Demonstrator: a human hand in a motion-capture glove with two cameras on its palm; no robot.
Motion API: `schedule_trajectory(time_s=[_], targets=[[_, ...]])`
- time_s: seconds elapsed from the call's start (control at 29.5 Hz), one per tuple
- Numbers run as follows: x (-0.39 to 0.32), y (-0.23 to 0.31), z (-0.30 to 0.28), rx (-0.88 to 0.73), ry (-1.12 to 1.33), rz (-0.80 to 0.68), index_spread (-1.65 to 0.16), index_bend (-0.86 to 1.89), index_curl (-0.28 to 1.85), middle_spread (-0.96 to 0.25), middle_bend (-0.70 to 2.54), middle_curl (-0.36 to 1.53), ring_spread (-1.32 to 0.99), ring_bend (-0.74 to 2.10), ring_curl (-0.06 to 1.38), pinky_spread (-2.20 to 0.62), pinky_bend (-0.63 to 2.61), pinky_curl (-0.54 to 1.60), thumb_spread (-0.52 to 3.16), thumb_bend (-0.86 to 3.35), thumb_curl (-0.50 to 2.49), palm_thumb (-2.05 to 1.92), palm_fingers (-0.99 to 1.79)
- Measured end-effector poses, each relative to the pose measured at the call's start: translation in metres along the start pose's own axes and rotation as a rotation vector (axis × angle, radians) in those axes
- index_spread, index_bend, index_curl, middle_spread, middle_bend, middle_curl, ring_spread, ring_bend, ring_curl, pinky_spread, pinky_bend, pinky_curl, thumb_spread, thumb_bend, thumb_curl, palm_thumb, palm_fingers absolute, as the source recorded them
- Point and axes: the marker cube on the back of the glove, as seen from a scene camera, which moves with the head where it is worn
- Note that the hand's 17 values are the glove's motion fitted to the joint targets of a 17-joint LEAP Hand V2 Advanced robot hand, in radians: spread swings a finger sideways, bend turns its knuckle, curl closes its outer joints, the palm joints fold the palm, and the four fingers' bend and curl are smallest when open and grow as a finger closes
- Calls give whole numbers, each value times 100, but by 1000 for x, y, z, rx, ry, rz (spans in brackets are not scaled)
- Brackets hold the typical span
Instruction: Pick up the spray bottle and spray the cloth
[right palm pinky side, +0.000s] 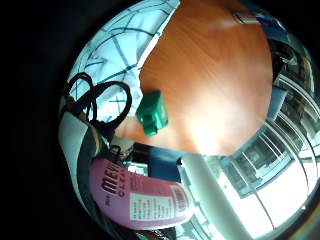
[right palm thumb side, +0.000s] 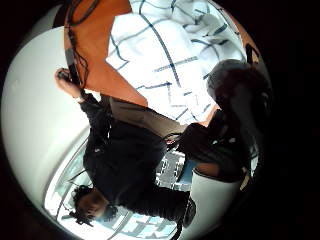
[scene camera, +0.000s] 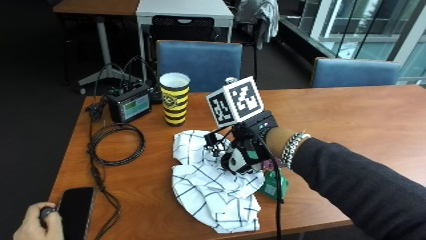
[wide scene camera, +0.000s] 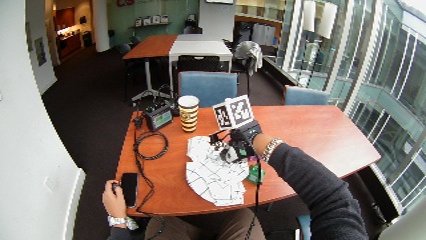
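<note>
- Now the gloved right hand (scene camera: 247, 145) is up over the white checked cloth (scene camera: 212, 192), which lies crumpled on the brown counter (scene camera: 346, 115).
- The hand has its fingers curled round the spray bottle (right palm pinky side: 142, 202). The little finger side palm view shows the bottle's pink body and white label close against the palm.
- From the outside view the bottle is mostly hidden by the glove, so I cannot tell which way its spray tip points.
- So the picking up looks done, and the spraying is the job in hand.
- To do it well, point the spray tip down at the middle of the cloth, where it is wide, not at its edge.
- Keep the bottle nearly upright so the tube inside can drink up the liquid.
- Hold the hand above the cloth, not touching it, so the mist can spread out.
- Pull the trigger all the way with one finger while the other fingers keep hold of the bottle.
- Take care with what is near. A green thing (right palm pinky side: 152, 112) sits on the counter just beside the cloth, and a striped yellow and black cup (scene camera: 174, 99), a small black box with a screen (scene camera: 130, 102) and a coil of black cable (scene camera: 116, 145) sit on the far side.
- Aim away from the box and the cable, since they may not like getting wet.
</note>
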Motion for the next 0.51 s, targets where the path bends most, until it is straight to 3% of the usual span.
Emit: schedule_trajectory(time_s=[0.51], targets=[[-8,-21,29,-118,46,13,-31,35,66,-23,56,61,-20,60,50,-29,50,43,52,-2,83,89,133]])
